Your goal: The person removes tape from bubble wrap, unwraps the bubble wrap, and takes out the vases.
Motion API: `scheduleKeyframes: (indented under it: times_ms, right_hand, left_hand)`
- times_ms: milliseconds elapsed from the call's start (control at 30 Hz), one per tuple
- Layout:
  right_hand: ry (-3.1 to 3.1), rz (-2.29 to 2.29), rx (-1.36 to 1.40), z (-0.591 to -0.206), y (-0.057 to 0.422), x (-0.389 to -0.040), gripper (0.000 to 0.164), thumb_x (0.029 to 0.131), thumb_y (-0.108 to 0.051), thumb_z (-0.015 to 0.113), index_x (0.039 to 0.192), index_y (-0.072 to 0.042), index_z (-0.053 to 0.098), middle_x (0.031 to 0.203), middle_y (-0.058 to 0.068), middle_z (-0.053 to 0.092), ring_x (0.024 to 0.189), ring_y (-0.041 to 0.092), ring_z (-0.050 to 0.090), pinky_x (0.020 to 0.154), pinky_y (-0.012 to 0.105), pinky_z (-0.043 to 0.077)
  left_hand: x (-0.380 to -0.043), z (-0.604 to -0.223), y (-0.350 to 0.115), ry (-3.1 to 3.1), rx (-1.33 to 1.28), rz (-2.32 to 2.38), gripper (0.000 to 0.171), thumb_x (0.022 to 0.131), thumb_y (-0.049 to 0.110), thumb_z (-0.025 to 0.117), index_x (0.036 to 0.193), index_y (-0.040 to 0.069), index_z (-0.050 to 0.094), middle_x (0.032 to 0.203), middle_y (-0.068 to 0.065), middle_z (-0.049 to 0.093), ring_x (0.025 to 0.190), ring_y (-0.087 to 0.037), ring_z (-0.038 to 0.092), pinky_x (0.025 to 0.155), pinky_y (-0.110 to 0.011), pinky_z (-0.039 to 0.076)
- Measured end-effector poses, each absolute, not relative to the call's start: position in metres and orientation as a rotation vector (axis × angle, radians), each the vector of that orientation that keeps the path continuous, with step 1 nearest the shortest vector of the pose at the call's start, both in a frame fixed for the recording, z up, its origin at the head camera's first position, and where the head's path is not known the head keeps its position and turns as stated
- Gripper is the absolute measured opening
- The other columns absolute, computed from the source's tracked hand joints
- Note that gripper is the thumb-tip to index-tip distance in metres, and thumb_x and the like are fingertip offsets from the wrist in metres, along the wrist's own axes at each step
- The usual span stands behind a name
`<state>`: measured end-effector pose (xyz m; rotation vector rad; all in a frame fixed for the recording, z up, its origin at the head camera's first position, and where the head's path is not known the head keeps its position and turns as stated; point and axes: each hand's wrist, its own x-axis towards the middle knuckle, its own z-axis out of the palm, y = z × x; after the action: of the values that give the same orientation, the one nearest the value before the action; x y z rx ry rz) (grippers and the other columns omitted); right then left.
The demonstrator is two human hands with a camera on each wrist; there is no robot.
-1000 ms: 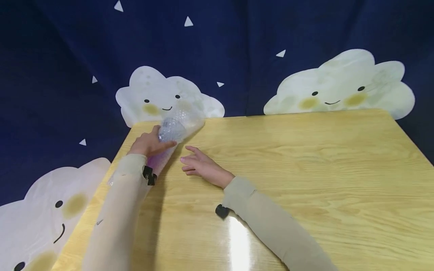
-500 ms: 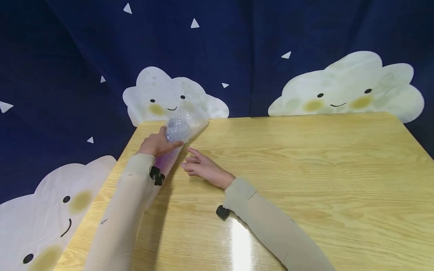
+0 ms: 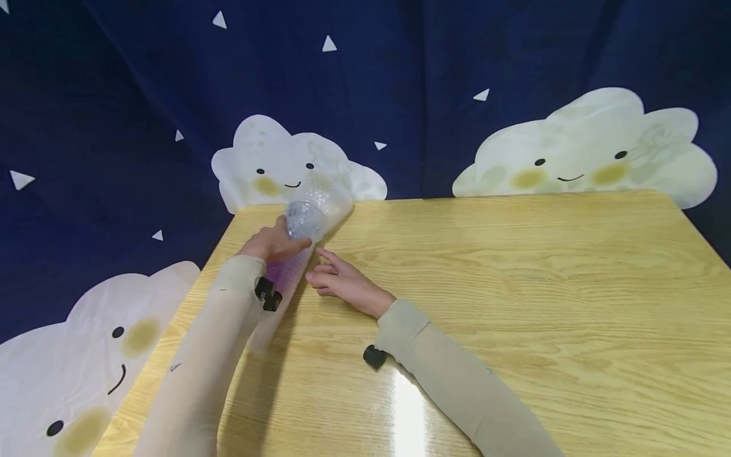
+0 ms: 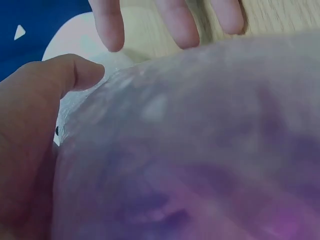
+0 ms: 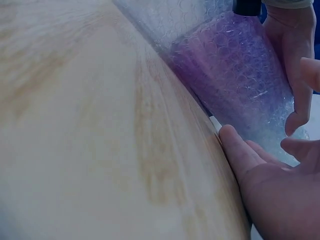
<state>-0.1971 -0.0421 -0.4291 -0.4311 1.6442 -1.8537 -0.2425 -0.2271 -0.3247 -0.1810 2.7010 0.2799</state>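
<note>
A bundle of bubble wrap lies slantwise on the left part of the table, with something pink and purple inside. Its kind cannot be told through the wrap. My left hand grips the bundle from the left, thumb laid across its near side; the other fingers are mostly hidden by the wrap. In the left wrist view the thumb lies along the bundle's edge. Just right of the bundle my right hand hovers low over the table, index finger extended, the others loosely bent, holding nothing. Its fingertips come close to the wrap.
A loose flap of bubble wrap spreads beyond the bundle to the table's back edge. The wooden table extends far to the right. Behind it hangs a dark blue cloth printed with clouds.
The left hand and the bundle have shifted slightly right, and the bundle's near end now shows beside the left forearm. The right index finger has straightened a little. The head view has also shifted slightly.
</note>
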Motion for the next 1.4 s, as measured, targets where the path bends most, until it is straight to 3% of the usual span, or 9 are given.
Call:
scheduleKeyframes:
  times_ms: [200,467,800,967,1167,1400]
  right_hand:
    - [1.615,-1.873,-0.418,-0.431,-0.045,-0.198,0.082,0.101,-0.038,0.066,0.167,-0.031,0.018,0.167,0.016,0.035,0.138,0.032,0.059,0.116,0.041,0.05]
    - [1.629,-1.903,-0.415,-0.43,-0.043,-0.198,0.079,0.102,-0.035,0.066,0.166,-0.03,0.021,0.161,0.017,0.044,0.135,0.032,0.06,0.115,0.04,0.052]
    - [1.625,-1.919,-0.405,-0.428,-0.043,-0.197,0.082,0.103,-0.034,0.065,0.168,-0.024,0.016,0.158,0.02,0.047,0.134,0.033,0.061,0.115,0.039,0.052]
    - [1.629,-1.893,-0.396,-0.427,-0.043,-0.197,0.085,0.102,-0.037,0.066,0.168,-0.024,0.014,0.164,0.021,0.038,0.134,0.033,0.061,0.116,0.039,0.051]
    - [1.634,-1.889,-0.398,-0.428,-0.043,-0.197,0.086,0.101,-0.04,0.066,0.168,-0.025,0.014,0.165,0.017,0.037,0.136,0.032,0.06,0.118,0.041,0.049]
    - [1.635,-1.882,-0.425,-0.43,-0.04,-0.195,0.092,0.101,-0.033,0.068,0.169,-0.02,0.007,0.16,0.017,0.04,0.136,0.029,0.061,0.116,0.039,0.051]
  left_hand:
    - [-0.24,-0.324,-0.224,2.695,-0.193,0.273,0.103,0.096,0.059,0.05,0.165,0.001,0.001,0.16,-0.04,0.031,0.146,-0.055,0.039,0.121,-0.062,0.038]
    - [-0.24,-0.321,-0.217,2.666,-0.1,0.241,0.11,0.096,0.058,0.056,0.163,-0.005,-0.005,0.159,-0.041,0.032,0.146,-0.055,0.04,0.122,-0.061,0.039]
    - [-0.238,-0.315,-0.206,2.621,-0.131,0.272,0.11,0.099,0.054,0.056,0.162,-0.002,-0.014,0.159,-0.042,0.031,0.145,-0.054,0.042,0.122,-0.06,0.039]
    - [-0.236,-0.314,-0.201,2.583,-0.136,0.247,0.112,0.1,0.053,0.056,0.161,0.0,-0.022,0.159,-0.041,0.031,0.147,-0.054,0.039,0.124,-0.06,0.035]
    - [-0.235,-0.31,-0.195,2.552,-0.133,0.175,0.115,0.1,0.054,0.055,0.159,0.0,-0.027,0.156,-0.041,0.038,0.144,-0.052,0.045,0.121,-0.059,0.041]
    - [-0.233,-0.304,-0.188,2.527,-0.083,0.146,0.119,0.097,0.057,0.057,0.159,0.002,-0.028,0.164,-0.036,0.029,0.151,-0.051,0.035,0.125,-0.06,0.034]
